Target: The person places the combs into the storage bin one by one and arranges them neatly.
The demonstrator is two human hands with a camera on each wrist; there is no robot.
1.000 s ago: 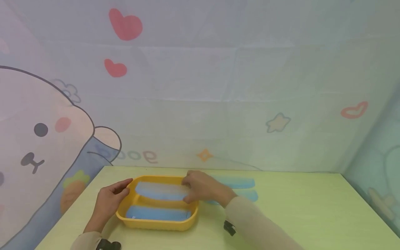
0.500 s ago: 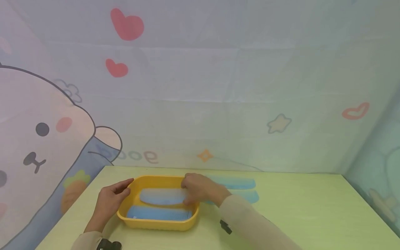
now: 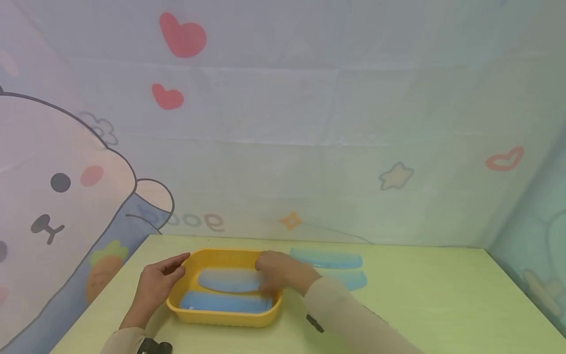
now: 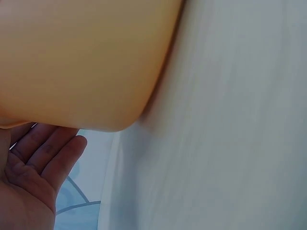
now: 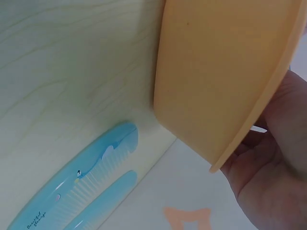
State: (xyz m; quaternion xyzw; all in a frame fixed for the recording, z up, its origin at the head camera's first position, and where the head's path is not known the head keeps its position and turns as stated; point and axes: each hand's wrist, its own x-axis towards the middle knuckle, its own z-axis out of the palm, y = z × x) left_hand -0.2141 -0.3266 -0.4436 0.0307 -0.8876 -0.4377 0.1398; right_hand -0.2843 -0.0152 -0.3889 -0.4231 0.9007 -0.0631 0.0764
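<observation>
A yellow plastic basket (image 3: 225, 318) stands on the table with two blue combs in it. One comb (image 3: 221, 302) lies along its near side. Behind it is a paler, blurred comb (image 3: 227, 280), whose right end disappears under my right hand (image 3: 280, 270). That hand reaches over the basket's right rim and appears to hold the comb's end; its fingertips are hidden. At the basket's left end, my left hand (image 3: 155, 285) touches the rim. Its fingers (image 4: 62, 160) look fairly straight behind the basket wall in the left wrist view.
To the basket's right, two more light-blue combs lie on the table, a far comb (image 3: 329, 259) and a nearer comb (image 3: 349, 279) partly covered by my right arm. The pale green table (image 3: 420, 295) ends at a printed cloth backdrop (image 3: 274, 123).
My right hand has come slightly down and toward me. The comb under it has shifted right and lower in the basket. My left hand has stayed at the rim.
</observation>
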